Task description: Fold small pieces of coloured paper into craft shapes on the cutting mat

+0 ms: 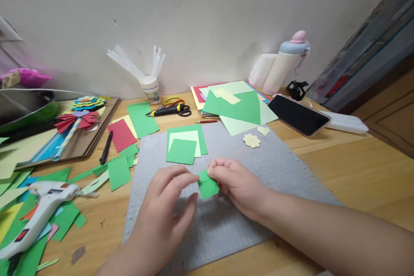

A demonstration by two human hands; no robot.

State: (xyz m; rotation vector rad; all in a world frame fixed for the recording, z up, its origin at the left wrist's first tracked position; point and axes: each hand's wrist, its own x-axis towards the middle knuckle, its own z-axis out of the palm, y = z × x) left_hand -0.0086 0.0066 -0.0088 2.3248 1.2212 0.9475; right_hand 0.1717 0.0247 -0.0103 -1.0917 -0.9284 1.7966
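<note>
A small folded piece of green paper (207, 185) lies low over the grey cutting mat (274, 172), held between both hands. My right hand (237, 185) pinches its right side with curled fingers. My left hand (166, 211) meets its left edge with the forefinger tip, thumb bent below. Just beyond the hands lies a small stack of green and pale green paper squares (185, 144).
A white glue gun (39, 211) lies among green scraps at the left. Scissors (171, 108), a black pen (106, 146), a cup of glue sticks (149, 86), coloured paper sheets (239, 108), a phone (297, 115), a bottle (284, 62) and a paper flower (251, 140) sit beyond the mat.
</note>
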